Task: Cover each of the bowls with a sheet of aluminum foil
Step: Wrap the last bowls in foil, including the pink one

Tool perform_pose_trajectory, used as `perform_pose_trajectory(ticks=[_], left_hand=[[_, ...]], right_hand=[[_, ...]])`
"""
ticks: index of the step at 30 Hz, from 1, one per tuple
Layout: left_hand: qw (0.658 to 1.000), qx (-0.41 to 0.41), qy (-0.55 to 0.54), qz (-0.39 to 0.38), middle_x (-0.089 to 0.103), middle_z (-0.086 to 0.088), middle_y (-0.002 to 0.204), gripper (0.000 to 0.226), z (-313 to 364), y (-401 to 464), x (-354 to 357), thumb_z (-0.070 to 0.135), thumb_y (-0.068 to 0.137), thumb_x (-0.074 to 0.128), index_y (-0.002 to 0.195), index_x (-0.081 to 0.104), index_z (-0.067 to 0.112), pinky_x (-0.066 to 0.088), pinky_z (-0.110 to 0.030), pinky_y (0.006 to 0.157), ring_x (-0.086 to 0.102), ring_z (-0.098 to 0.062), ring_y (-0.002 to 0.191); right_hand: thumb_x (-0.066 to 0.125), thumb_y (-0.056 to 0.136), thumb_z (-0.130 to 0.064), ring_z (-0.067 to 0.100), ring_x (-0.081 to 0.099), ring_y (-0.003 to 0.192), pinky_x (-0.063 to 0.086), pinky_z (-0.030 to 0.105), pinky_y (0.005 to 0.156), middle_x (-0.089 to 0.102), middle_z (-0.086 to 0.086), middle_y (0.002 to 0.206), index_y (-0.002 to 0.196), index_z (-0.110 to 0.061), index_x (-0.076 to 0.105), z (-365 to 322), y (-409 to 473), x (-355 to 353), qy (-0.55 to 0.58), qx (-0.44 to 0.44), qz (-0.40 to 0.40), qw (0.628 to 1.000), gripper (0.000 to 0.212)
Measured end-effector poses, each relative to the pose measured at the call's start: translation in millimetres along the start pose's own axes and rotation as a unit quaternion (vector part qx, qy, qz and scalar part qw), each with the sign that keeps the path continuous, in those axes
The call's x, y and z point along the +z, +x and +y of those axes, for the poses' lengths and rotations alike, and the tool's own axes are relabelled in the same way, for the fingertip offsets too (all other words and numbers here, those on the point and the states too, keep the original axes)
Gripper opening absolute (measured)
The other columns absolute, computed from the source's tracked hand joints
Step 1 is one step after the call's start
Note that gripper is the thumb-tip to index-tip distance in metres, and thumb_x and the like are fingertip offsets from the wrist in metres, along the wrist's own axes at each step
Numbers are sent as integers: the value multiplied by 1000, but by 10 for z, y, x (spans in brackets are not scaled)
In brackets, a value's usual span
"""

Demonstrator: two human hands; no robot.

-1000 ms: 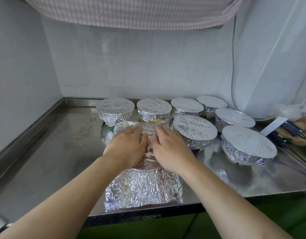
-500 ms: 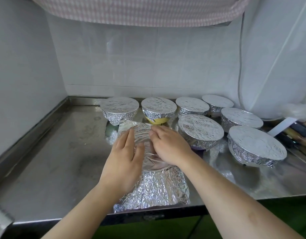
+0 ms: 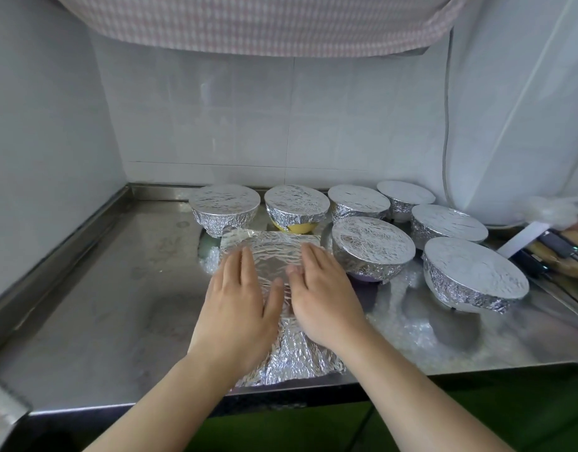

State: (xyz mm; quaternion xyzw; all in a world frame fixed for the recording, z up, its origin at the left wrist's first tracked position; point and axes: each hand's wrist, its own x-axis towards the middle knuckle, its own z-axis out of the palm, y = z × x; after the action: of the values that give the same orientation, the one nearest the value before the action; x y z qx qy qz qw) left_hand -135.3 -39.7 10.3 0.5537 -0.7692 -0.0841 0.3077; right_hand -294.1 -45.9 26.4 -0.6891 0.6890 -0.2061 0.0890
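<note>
Two hands press foil flat over a bowl

On the worktop, the left hand and right hand lie flat, fingers straight, side by side on the foil sheet; the bowl underneath is probably there but hidden. Pushing too hard could tear the thin foil. Behind stand seven covered bowls.

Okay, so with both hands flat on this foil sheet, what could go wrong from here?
1. The foil sheet hangs to the counter's front edge; pulling could drag the hidden bowl off.
2. Both hands, left hand and right hand, press down flat; thin foil might tear over the rim.
3. The covered bowl sits close on the right; folding that side could knock it.
</note>
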Motion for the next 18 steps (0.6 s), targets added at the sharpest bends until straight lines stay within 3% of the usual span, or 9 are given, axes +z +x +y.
perform_pose_trajectory(ticks=[3, 5, 7, 10, 13, 15, 18], left_hand=[[1000, 16, 18, -15, -3, -9, 176, 102, 46, -127, 19, 75, 91, 6, 166, -8, 8, -8, -25, 125, -10, -18, 161], [999, 18, 16, -25, -9, -5, 176, 105, 16, -111, 3, 81, 90, 8, 165, -13, 10, -10, -24, 123, -16, -14, 160], [999, 27, 17, -38, -9, -4, 176, 103, -33, -77, -42, 81, 94, 16, 166, -13, 12, -9, -22, 123, -15, -13, 160], [998, 31, 9, -45, -1, -2, 176, 95, -45, -59, -143, 69, 100, 32, 167, -7, 14, -2, -22, 124, -6, -13, 161], [1000, -6, -8, -19, 20, -6, 171, 81, 51, -36, -169, 54, 104, 42, 165, 11, 11, 17, -30, 126, 14, -21, 158], [998, -57, -3, -15, 40, -13, 157, 71, 126, -8, -118, 54, 102, 39, 152, 30, 4, 30, -39, 122, 33, -29, 149], [995, -84, 45, -13, 45, -18, 152, 75, 178, 2, -25, 61, 100, 29, 146, 35, 1, 30, -46, 123, 34, -32, 148]], right_hand=[[13, 111, -52, 15, 5, 164, 4, 37, 134, 11, 1, 178, 170, -12, 13, 54, 14, 55, -7, -8, 9, 1000, 70], [-1, 103, -59, 18, 5, 164, 8, 41, 134, 10, 2, 178, 169, -11, 12, 100, 21, 68, -35, -20, 0, 999, 83], [3, 104, -60, 18, 9, 163, 11, 41, 133, 12, 4, 177, 169, -12, 10, 105, 1, -2, -22, -5, -16, 1000, 82], [25, 113, -49, 21, 18, 161, 16, 41, 132, 19, 6, 175, 169, -12, 12, 16, -107, -160, 3, 15, -29, 999, 68], [32, 111, -48, 29, 30, 153, 23, 44, 128, 33, 14, 166, 166, -11, 20, -91, -229, -252, -40, 25, -30, 998, 67], [32, 110, -49, 33, 39, 143, 29, 46, 122, 46, 17, 154, 159, -12, 30, -154, -274, -301, -96, 34, -24, 994, 62], [31, 110, -49, 35, 46, 135, 34, 49, 117, 54, 17, 143, 146, -12, 45, -186, -132, -388, -143, 25, 12, 989, 55]])
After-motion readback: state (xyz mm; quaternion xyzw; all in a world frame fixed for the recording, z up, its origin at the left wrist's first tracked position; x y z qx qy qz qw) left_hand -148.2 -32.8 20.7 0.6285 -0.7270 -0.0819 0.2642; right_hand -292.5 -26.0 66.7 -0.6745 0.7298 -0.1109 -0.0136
